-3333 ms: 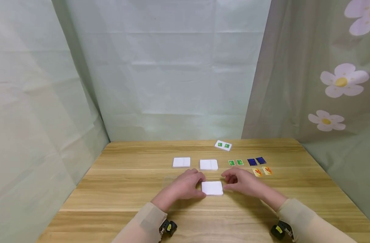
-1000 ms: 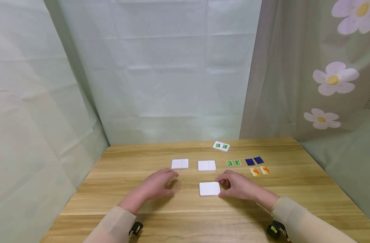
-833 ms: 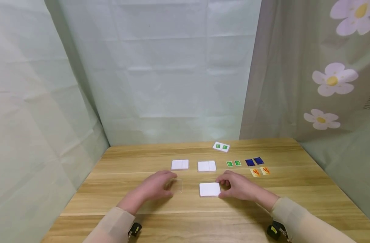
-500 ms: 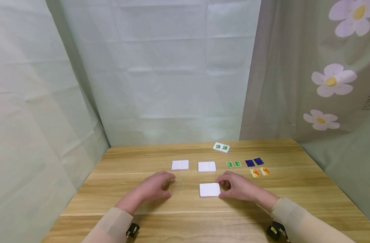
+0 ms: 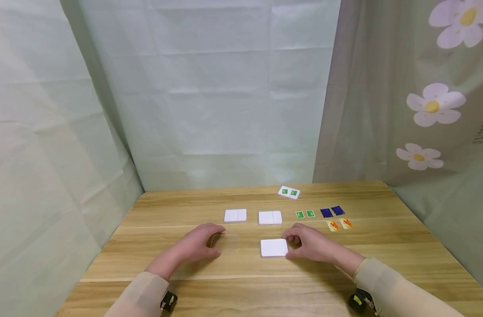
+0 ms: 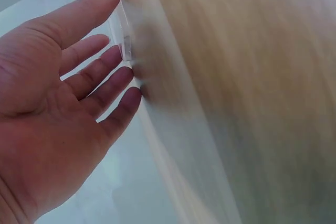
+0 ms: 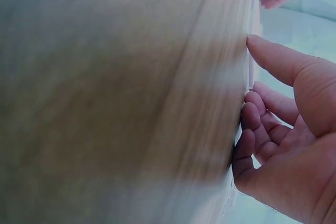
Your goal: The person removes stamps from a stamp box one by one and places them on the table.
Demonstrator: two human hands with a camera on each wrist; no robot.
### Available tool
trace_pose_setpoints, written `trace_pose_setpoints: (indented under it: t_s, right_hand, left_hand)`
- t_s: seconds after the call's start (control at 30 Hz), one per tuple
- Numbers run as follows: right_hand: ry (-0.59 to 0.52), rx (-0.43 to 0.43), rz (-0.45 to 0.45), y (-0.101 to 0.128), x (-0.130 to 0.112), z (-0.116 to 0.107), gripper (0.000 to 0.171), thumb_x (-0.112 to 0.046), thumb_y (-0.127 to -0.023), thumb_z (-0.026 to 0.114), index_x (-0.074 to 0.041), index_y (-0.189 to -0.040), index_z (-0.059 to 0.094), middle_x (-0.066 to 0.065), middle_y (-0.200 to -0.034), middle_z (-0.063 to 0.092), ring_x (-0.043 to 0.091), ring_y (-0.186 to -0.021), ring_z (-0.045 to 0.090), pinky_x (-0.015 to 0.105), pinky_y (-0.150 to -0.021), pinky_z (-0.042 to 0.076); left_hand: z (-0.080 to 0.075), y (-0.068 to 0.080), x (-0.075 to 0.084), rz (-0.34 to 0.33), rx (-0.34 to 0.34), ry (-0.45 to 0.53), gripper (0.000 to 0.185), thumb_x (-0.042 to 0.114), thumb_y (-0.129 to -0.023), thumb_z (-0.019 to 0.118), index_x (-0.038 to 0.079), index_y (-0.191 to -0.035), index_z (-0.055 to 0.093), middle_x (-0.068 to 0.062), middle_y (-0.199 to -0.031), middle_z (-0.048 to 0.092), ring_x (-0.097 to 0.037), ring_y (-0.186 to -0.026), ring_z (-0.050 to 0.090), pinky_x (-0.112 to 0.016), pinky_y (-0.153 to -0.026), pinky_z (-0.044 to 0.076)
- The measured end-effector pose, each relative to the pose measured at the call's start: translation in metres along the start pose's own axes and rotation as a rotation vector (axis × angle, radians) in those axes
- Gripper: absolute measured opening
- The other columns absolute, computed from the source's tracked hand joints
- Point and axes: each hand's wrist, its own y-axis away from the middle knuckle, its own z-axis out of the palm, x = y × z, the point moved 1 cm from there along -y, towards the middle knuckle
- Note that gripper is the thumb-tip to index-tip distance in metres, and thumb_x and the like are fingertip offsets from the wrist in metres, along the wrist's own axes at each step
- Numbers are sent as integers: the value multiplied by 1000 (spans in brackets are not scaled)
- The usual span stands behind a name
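Pale cloth hanging (image 5: 47, 132) on far left, creased, reaching down to the wooden table (image 5: 134, 237). Left hand (image 5: 198, 244) next, beige sleeve (image 5: 140, 293), black wrist device (image 5: 169, 301) below the cuff. Hand released: fingers loosely extended, thumb toward the near side, spread about the left end of a clear plastic case (image 5: 227, 243) lying flat. Whether thumb or fingers touch that case, cannot tell.

Beyond the case, a far-left white card (image 5: 231, 215) with a dividing line, clear border. To its right, apart, a far-middle white card (image 5: 266, 217), similarly lined and bordered. Nearer, roughly in line with the latter, the near white card (image 5: 273, 248) in a clear border, flat, well right of the clear case. Farthest back, a tilted white card bearing two green squares (image 5: 289, 192).

Then two green tiles (image 5: 300, 215), side by side. Right hand (image 5: 310, 242) nearer: pinching the near white card's right end between thumb and forefinger, other fingers curled. Right of the green pair, two dark blue tiles (image 5: 326, 213); just nearer, two orange-patterned tiles (image 5: 333, 226). Far right, flower-printed curtain (image 5: 368, 110).
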Motion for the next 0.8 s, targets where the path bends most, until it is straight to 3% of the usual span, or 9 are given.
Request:
trace_pose_setpoints:
  t_s: [0.47,0.67,0.8]
  right_hand:
    - [-13,-1,-21,1,0,0,44,-26,-88,96,-11,-124,76,-4,-106,61,14,-94,54,29,-80,50]
    - [-8,5,-25,2,-1,0,44,-25,-88,97,-11,-124,76,-4,-105,61,14,-93,54,29,-80,50]
    - [13,13,-21,1,-3,0,44,-25,-87,97,-10,-123,77,-4,-104,61,14,-93,55,30,-80,50]
  left_hand:
    - [1,0,-9,7,13,25,66,16,-93,91,-3,-149,61,-17,-140,69,-43,-136,60,-62,-116,44]
    - [1,-3,-2,35,40,-25,61,20,-93,92,-3,-144,66,-15,-132,72,-37,-125,66,-59,-110,50]
    - [0,-6,7,45,44,-6,62,18,-93,91,-4,-145,65,-19,-133,72,-37,-123,68,-59,-109,52]
